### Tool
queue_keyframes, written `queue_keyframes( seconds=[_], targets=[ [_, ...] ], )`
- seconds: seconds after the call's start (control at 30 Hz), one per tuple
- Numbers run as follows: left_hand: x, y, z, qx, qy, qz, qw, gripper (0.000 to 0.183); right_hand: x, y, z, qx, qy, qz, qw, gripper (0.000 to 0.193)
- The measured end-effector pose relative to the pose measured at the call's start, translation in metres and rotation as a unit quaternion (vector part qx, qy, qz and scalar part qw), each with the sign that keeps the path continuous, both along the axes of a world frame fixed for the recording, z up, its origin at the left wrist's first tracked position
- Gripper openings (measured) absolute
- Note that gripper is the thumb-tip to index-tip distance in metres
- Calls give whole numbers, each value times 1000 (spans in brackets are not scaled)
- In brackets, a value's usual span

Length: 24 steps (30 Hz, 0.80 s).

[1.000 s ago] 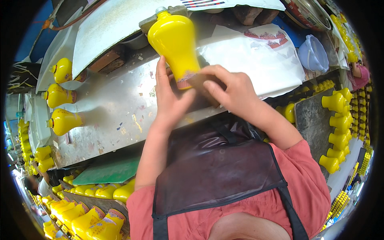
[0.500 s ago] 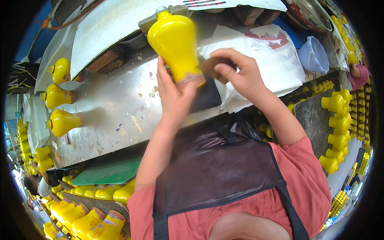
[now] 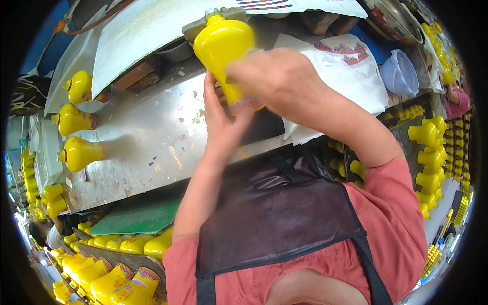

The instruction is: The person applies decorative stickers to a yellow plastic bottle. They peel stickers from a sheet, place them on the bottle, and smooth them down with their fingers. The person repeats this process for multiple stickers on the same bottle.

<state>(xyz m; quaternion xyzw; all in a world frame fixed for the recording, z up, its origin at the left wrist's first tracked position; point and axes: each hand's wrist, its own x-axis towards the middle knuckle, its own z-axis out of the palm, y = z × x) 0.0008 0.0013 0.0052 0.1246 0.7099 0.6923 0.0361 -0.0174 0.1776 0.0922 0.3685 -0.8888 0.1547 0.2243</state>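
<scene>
A glossy yellow bottle [image 3: 223, 43] lies tilted over the metal table [image 3: 152, 132], its capped neck pointing away from me and resting at a grey block [image 3: 193, 30]. My left hand [image 3: 223, 114] is wrapped round the bottle's near end, where a pinkish patterned band [image 3: 246, 104] shows. Across the bottle's right side lies my right hand [image 3: 279, 76], curled and blurred by motion. Its fingertips, and anything in them, are hidden. Beneath the bottle's near end is a dark pad [image 3: 269, 129].
Three yellow bottles [image 3: 80, 153] lie on the table's left. White sheets with reddish prints [image 3: 356, 84] cover its right part, beside a pale blue bucket [image 3: 398, 73]. More yellow bottles stand at the right [image 3: 429, 160] and lower left [image 3: 134, 290], near a green board [image 3: 134, 221].
My right hand has moved left, from beside the bottle onto it. The dark brown flat piece it was pinching is now out of sight. The bottle has shifted slightly right.
</scene>
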Motion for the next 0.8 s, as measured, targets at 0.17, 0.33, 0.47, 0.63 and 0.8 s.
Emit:
queue_keyframes(
  seconds=[0.17, 0.33, 0.47, 0.63, 0.8],
  targets=[
    [-2, -4, -7, -75, 24, 25, 997, 107, -6, -20, 6, 76, -45, 62, 994, 17],
    [-6, -8, -13, -112, 50, 41, 992, 107, -6, -30, 11, 132, -10, 101, 986, 13],
    [-3, -12, -14, -101, 43, 13, 994, 116, -6, -17, 17, 105, 31, 34, 993, 16],
    [-3, -1, -14, -258, 236, 102, 931, 118, 8, 9, 5, 34, 2, 2, 999, 26],
    [-3, -3, -12, -219, 136, 87, 962, 111, 16, 17, -11, -60, 59, -84, 993, 31]
  ],
)
